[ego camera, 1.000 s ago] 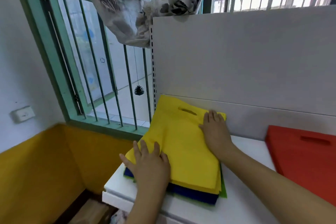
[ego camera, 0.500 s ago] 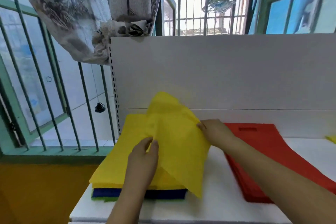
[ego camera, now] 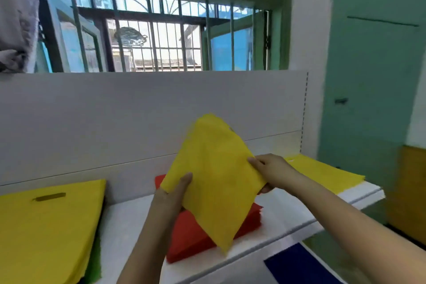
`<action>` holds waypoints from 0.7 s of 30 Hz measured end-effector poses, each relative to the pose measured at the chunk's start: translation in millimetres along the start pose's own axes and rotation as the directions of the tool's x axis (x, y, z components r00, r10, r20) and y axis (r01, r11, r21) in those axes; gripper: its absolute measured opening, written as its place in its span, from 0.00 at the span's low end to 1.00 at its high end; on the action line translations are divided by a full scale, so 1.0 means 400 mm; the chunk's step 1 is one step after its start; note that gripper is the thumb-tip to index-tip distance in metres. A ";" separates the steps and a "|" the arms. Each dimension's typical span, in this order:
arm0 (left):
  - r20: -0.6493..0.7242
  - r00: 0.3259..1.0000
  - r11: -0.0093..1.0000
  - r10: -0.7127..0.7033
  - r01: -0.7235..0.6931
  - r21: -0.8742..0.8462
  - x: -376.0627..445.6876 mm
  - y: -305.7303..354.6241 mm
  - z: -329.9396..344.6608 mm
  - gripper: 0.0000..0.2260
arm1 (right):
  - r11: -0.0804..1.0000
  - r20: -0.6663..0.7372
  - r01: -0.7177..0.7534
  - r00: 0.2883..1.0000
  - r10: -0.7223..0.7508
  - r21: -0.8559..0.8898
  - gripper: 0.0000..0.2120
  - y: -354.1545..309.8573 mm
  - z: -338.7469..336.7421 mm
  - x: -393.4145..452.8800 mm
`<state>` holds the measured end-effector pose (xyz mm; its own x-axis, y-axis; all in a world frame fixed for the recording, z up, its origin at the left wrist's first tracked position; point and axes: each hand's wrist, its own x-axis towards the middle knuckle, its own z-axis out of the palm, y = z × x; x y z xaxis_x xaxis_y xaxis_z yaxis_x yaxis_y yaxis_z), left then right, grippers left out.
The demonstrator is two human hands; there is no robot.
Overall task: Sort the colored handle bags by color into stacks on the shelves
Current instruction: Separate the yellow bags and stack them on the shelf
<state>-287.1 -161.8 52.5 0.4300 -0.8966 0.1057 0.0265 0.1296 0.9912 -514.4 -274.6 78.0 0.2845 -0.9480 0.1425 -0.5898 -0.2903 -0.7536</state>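
A yellow handle bag [ego camera: 214, 182] hangs tilted in the air above the red stack [ego camera: 193, 233] in the middle of the white shelf [ego camera: 288, 212]. My left hand [ego camera: 173, 193] pinches its left edge and my right hand [ego camera: 267, 170] grips its right edge. At the left lies a mixed pile with a yellow bag [ego camera: 46, 226] on top and a green edge [ego camera: 94, 265] showing beneath. A yellow stack [ego camera: 327, 173] sits at the shelf's far right end.
A white back panel [ego camera: 138, 110] rises behind the shelf, with a barred green window [ego camera: 161, 30] above it. A dark blue bag [ego camera: 302, 265] lies on a lower shelf at the bottom right. A green wall [ego camera: 373, 76] stands to the right.
Both hands lifted the top yellow bag off the left pile and carried it right, over the red stack. The view swung right, showing the yellow stack at the far end.
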 end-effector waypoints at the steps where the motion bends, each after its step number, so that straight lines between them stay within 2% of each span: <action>1: -0.017 1.000 0.999 0.008 -0.008 -0.032 0.001 0.002 0.055 0.07 | 0.999 -0.021 -0.022 1.000 0.022 0.025 0.23 0.029 -0.049 -0.002; 3: -0.034 0.999 0.998 0.027 -0.029 -0.061 0.008 0.004 0.169 0.08 | 0.999 -0.095 -0.032 0.995 0.035 0.034 0.23 0.092 -0.143 0.007; 6: -0.003 0.998 0.998 0.061 -0.061 -0.022 0.011 -0.013 0.352 0.03 | 0.999 -0.213 -0.012 0.977 0.022 0.044 0.19 0.228 -0.271 0.047; 9: 0.023 0.995 0.994 0.093 -0.094 0.063 0.009 -0.051 0.506 0.09 | 0.982 -0.308 -0.029 0.947 0.087 0.189 0.13 0.361 -0.367 0.084; 11: 0.052 0.994 0.987 0.091 -0.098 0.130 0.010 -0.089 0.604 0.09 | 0.950 -0.374 -0.049 0.912 0.169 0.310 0.11 0.446 -0.425 0.101; 13: 0.068 0.994 0.975 0.080 -0.092 0.203 0.016 -0.137 0.682 0.14 | 0.940 -0.446 -0.081 0.865 0.231 0.331 0.11 0.530 -0.471 0.123; 15: 0.081 0.996 0.967 0.043 -0.061 0.246 0.034 -0.188 0.745 0.20 | 0.942 -0.489 -0.101 0.834 0.255 0.320 0.10 0.611 -0.504 0.152; 20: 0.118 0.985 0.938 -0.129 0.083 0.337 0.097 -0.266 0.849 0.07 | 0.959 -0.487 -0.132 0.839 0.243 0.251 0.18 0.779 -0.540 0.240; 21: 0.120 0.979 0.938 -0.166 0.119 0.325 0.131 -0.299 0.860 0.11 | 0.964 -0.472 -0.141 0.850 0.233 0.224 0.18 0.817 -0.538 0.279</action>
<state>-578.1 -370.0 -33.2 0.3078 -0.9501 -0.0514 -0.2167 -0.1227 0.9685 -838.2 -503.3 -14.1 -0.2523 -0.9354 0.2479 -0.4399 -0.1174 -0.8903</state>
